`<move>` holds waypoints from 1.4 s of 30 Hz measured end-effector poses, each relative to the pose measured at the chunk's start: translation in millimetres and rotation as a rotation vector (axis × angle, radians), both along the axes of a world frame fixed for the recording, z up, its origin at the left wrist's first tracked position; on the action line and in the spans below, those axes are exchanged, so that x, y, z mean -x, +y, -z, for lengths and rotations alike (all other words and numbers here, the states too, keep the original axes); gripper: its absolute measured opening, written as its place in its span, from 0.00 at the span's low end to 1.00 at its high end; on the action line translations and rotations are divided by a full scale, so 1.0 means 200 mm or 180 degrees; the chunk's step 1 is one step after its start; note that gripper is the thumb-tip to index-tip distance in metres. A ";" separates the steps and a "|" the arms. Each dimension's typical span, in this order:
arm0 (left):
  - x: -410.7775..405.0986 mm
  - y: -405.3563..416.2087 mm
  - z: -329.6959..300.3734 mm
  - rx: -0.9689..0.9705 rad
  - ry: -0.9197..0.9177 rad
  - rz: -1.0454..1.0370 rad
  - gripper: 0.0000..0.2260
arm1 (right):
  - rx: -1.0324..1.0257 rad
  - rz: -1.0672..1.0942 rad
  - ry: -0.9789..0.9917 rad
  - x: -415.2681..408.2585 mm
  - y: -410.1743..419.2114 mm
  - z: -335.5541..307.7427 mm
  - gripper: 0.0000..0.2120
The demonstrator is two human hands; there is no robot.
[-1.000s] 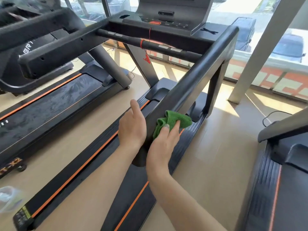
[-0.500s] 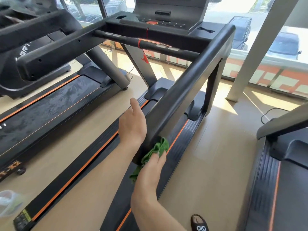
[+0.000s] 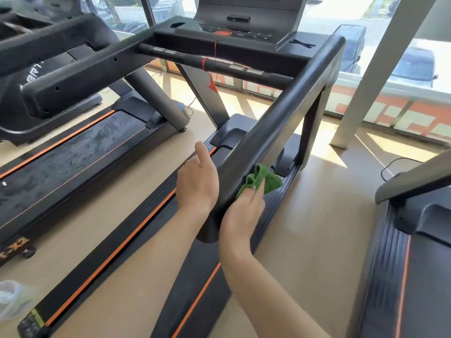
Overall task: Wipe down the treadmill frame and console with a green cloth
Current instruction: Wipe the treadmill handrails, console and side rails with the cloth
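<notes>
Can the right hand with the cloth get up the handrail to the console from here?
Probably yes: the right hand presses the green cloth on the handrail, whose outer side runs unobstructed toward the console.

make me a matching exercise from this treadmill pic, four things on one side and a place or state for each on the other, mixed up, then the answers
Things
1. green cloth
2. left hand
3. red cord
4. handrail

Places or states
A. hangs from the crossbar below the console
B. rests open on the rail's left side
C. bunched under the right hand's fingers
D. slopes up from the hands to the console

Pairs: 1-C, 2-B, 3-A, 4-D
</notes>
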State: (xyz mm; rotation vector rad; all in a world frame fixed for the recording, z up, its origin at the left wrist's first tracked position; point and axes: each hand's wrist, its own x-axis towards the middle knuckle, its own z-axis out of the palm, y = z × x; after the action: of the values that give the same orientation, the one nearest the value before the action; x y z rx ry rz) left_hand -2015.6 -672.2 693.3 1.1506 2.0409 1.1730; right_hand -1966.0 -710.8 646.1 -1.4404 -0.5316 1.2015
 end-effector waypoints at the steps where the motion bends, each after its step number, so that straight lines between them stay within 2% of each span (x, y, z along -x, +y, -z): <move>1: 0.00 0.00 0.00 0.0000 0.0066 0.0024 0.31 | -0.0181 -0.0064 -0.0031 0.04 -0.11 0.01 0.21; 3: 0.00 0.00 0.02 -0.0023 0.0179 0.0092 0.33 | -0.0562 -0.0236 -0.0258 0.09 -0.24 0.04 0.22; 5: 0.01 -0.01 0.03 0.0013 0.0219 0.0149 0.35 | -0.0584 -0.0422 -0.0460 0.11 -0.26 0.06 0.23; 9: 0.01 0.01 0.03 0.0082 0.0269 0.0185 0.34 | -0.0809 -0.0356 -0.0754 0.03 -0.09 0.07 0.23; 11: 0.02 0.02 0.03 0.0129 0.0702 0.0321 0.29 | -0.0917 -0.0327 -0.0899 -0.04 0.08 0.04 0.24; 13: 0.03 0.03 0.03 0.0237 0.1463 0.0653 0.19 | -0.0881 -0.0315 -0.1019 -0.16 0.32 0.00 0.24; 15: 0.04 0.08 0.01 0.0524 0.1860 0.0924 0.17 | -0.0758 -0.0374 -0.1096 -0.30 0.60 -0.05 0.25; 17: 0.03 0.17 -0.06 0.0882 0.1770 0.1201 0.16 | -0.0554 -0.0461 -0.1122 -0.43 0.82 -0.12 0.26; 20: -0.09 0.35 -0.20 0.0847 0.1608 0.1598 0.15 | -0.0614 -0.0470 -0.0992 -0.50 0.91 -0.15 0.25; 22: -0.19 0.49 -0.24 0.0780 0.1519 0.1604 0.14 | -0.0819 -0.0504 -0.0805 -0.48 0.83 -0.11 0.24; 26: -0.34 0.84 -0.18 0.0900 0.1744 0.1659 0.13 | -0.0961 -0.0741 -0.0449 -0.40 0.50 0.04 0.24; 29: -0.43 1.04 -0.13 0.0856 0.1678 0.1426 0.14 | -0.0909 -0.0912 -0.0346 -0.41 0.47 0.08 0.23; 32: -0.49 1.16 -0.07 0.0801 0.1656 0.1152 0.13 | -0.0950 -0.0784 -0.0309 -0.52 0.76 0.04 0.22; 38: -0.54 1.21 0.00 0.0755 0.1758 0.0842 0.14 | -0.0731 -0.0555 -0.0499 -0.94 1.66 -0.01 0.24; 42: -0.56 1.18 -0.02 0.0595 0.1905 0.0674 0.15 | -0.0711 -0.0454 -0.0505 -0.98 1.74 -0.06 0.24</move>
State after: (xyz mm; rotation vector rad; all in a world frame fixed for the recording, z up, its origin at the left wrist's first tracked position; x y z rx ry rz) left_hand -1904.4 -436.1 698.0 1.7168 2.3062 0.5553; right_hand -1769.8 -362.8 658.2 -1.3291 -0.8630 1.1048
